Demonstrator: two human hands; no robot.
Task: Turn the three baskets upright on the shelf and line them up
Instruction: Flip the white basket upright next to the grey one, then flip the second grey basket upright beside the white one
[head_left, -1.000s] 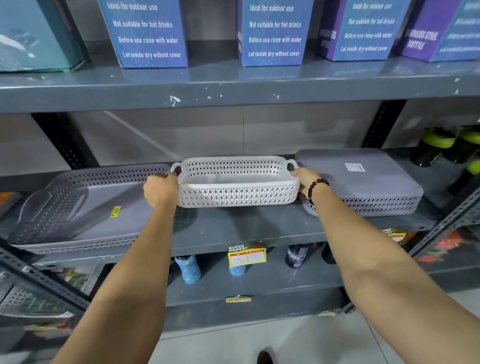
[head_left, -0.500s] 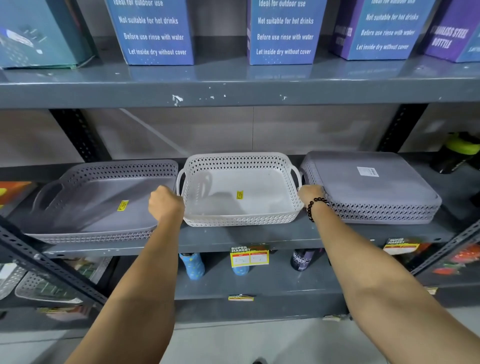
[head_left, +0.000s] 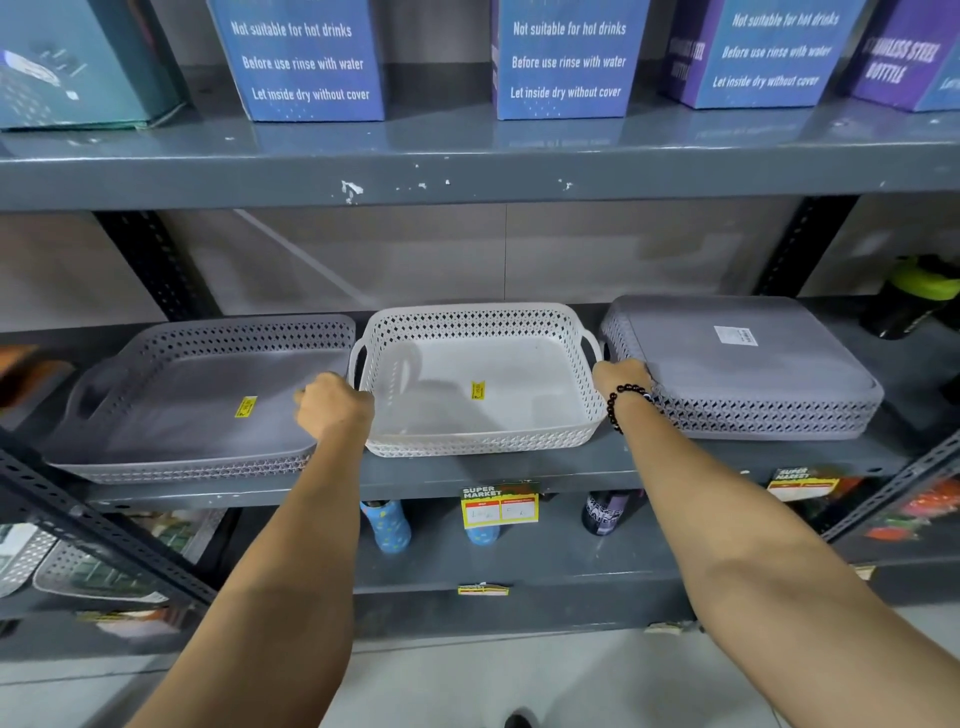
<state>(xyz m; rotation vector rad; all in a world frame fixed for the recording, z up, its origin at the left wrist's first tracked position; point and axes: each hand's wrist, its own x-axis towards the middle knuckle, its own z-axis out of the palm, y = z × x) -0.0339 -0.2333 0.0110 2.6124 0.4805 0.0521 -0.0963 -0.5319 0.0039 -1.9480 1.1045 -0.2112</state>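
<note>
Left hand (head_left: 332, 405) curled into a loose fist against the left handle of the white basket (head_left: 483, 441), fingers hidden behind the knuckles, so actual grip impossible to tell. Right hand (head_left: 621, 376) likewise curled at the basket's right handle, a black bead bracelet (head_left: 626, 402) round the wrist; grip there also unclear. White basket upright, open side up, in the middle of the grey shelf (head_left: 519, 475), a yellow sticker on its floor. Just left, touching or nearly so, an upright grey basket (head_left: 171, 415), also with a yellow sticker inside, partly covered by the left hand. Just right, a second grey basket (head_left: 743, 374) lying upside down, base up, white label on top, close against the right hand. Further right and far back, a dark bottle with a green lid (head_left: 914, 301). Above, blue boxes (head_left: 306, 57) on the upper shelf. Below, price tags (head_left: 500, 506) on the shelf edge.
</note>
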